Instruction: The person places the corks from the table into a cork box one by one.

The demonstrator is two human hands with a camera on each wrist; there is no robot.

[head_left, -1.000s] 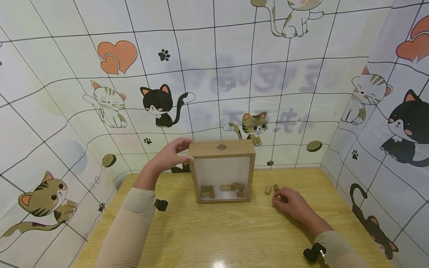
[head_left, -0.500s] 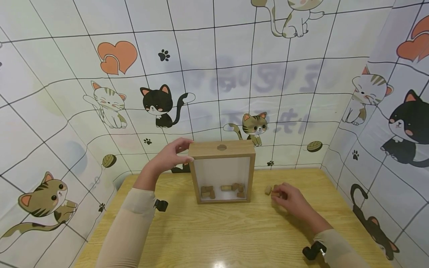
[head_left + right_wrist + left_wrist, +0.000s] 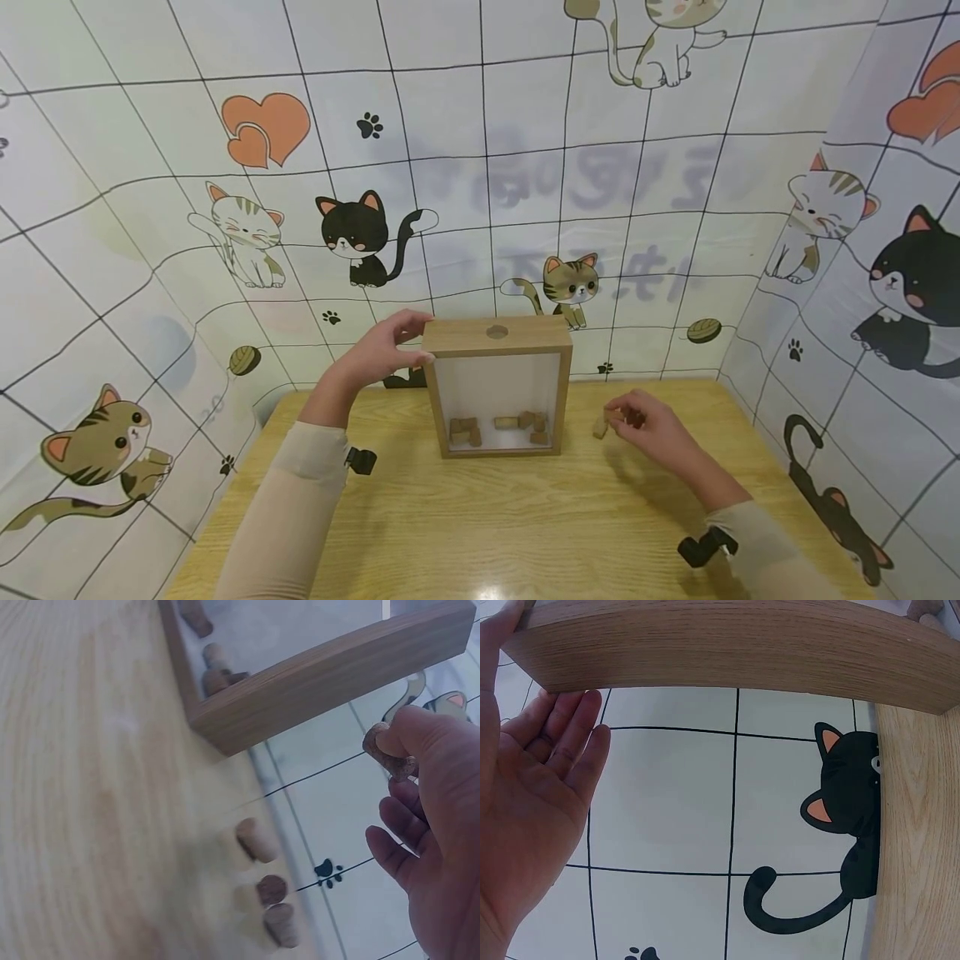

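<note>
A shallow wooden box [image 3: 457,337] stands upright on the table, with a round hole in its top and a see-through front. Several corks [image 3: 507,422] lie at its bottom. My left hand [image 3: 382,346] grips the box's upper left corner, thumb at the front and fingers behind. To the right of the box, my right hand [image 3: 652,425] is raised a little over the table. In the right wrist view it pinches a cork [image 3: 387,754] between thumb and fingers. Below lie a loose cork [image 3: 257,840], a second cork [image 3: 271,889] and a third cork [image 3: 281,925].
The wooden table [image 3: 487,525] reaches back to a wall covering [image 3: 450,108] printed with grid lines and cartoon cats. More of this covering stands close on the left and right sides. A black wrist camera [image 3: 362,460] sits on the left sleeve.
My right hand has picked up a cork from the table and lifted it slightly, moving up and back. My left hand and the box have stayed in place.
</note>
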